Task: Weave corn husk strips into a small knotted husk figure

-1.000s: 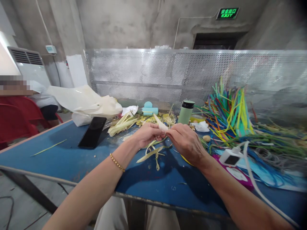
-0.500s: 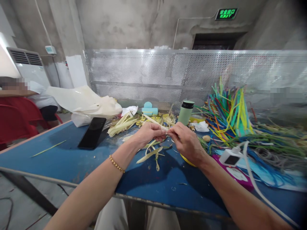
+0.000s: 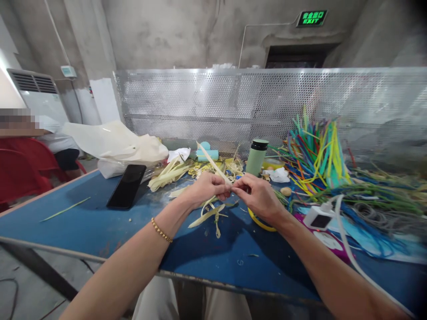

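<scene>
Over the middle of the blue table [image 3: 126, 240], my two hands meet fingertip to fingertip. My left hand [image 3: 207, 189] pinches a pale strip of corn husk [image 3: 212, 162], whose free end sticks up and away to the left. The fingers of my right hand [image 3: 258, 194] are closed on the same strip's near end, partly hidden by the fingers. Below the hands lie loose husk pieces [image 3: 206, 217], one with a small knotted part. A bundle of pale husks [image 3: 169, 174] lies left of my left hand. Beneath my right wrist a yellow ring-shaped thing [image 3: 262, 223] shows partly.
A black phone [image 3: 126, 186] and plastic bag [image 3: 130, 149] lie left. A green flask [image 3: 256, 158] stands behind my right hand. Coloured strips [image 3: 320, 155], a white charger [image 3: 318, 217] and its cable are at right. Perforated metal panel [image 3: 200, 106] borders the back. Someone sits far left.
The husk strip's free end has risen to a steeper angle between my hands. My right hand has turned slightly, showing more of the yellow ring. The whole view has shifted a little.
</scene>
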A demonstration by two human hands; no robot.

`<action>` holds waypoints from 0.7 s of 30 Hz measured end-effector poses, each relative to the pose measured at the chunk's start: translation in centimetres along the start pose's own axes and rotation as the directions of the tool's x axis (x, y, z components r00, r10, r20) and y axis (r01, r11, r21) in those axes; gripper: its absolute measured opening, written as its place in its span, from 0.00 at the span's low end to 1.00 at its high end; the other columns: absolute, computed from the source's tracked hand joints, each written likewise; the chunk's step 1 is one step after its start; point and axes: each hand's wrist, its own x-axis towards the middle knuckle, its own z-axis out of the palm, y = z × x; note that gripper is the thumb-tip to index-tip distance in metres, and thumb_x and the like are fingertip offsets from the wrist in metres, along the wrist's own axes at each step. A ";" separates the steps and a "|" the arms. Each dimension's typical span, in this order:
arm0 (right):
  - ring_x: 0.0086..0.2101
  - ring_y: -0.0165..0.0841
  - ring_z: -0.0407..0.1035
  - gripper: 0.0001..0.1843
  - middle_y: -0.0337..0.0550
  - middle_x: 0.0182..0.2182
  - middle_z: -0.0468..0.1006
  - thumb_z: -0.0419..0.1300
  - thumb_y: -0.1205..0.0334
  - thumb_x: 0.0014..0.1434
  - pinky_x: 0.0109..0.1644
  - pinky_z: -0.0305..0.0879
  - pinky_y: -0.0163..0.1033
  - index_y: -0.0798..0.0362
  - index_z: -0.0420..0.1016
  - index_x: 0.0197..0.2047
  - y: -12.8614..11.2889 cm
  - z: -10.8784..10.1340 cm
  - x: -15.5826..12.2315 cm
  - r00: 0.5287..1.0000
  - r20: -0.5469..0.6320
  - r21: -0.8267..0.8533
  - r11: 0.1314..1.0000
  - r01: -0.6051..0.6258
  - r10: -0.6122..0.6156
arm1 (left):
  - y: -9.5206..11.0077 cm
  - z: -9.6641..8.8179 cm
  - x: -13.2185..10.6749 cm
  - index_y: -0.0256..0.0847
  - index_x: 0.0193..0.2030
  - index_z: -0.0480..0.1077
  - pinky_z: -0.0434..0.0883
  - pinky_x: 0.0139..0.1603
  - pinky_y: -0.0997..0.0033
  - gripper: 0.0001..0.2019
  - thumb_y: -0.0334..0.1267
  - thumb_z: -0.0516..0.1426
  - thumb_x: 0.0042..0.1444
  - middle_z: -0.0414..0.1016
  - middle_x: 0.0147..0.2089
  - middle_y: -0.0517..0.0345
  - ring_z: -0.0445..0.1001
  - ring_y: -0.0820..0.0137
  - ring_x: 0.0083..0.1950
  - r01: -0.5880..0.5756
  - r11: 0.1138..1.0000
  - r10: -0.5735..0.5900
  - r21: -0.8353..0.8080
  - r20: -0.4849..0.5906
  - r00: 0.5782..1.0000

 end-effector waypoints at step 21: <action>0.22 0.29 0.61 0.14 0.38 0.20 0.70 0.61 0.53 0.55 0.26 0.57 0.35 0.54 0.70 0.26 0.1 0.3 0.1 0.971 0.061 0.330 0.914 -0.238 0.231 | -0.1 0.4 0.4 0.33 0.22 0.70 0.62 0.25 0.76 0.09 0.33 0.62 0.50 0.70 0.20 0.59 0.67 0.78 0.22 -0.016 1.000 0.016 -0.002 -0.103 0.995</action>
